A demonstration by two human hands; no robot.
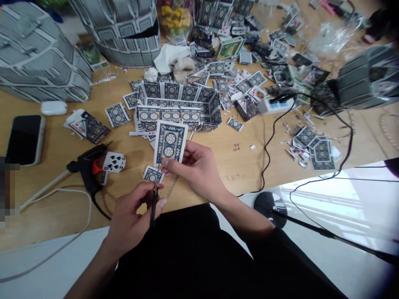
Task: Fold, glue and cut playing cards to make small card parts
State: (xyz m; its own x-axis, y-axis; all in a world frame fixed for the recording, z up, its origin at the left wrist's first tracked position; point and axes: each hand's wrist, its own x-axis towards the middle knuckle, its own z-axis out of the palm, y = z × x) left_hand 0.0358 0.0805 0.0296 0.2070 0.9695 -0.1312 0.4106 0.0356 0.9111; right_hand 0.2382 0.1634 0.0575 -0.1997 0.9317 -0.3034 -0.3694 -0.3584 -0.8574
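My left hand [132, 216] is closed around a pair of scissors [153, 204] with dark handles, its blades pointing up at the lower left part of a playing card. That patterned blue-and-gold playing card [171, 139] is pinched upright, face away, between the thumb and fingers of my right hand [201, 170]. Just behind it stands an open rectangular box [180, 116] built from folded cards. Another card [152, 175] lies flat below the held one, beside what looks like a clear ruler [171, 187].
To the left lie a black glue gun [85, 164], a ten of spades [114, 162], a card pack [93, 128] and a phone [26, 139]. Large card-woven bags [40, 54] stand behind. Loose cards crowd the back right; a black cable [268, 153] crosses the table.
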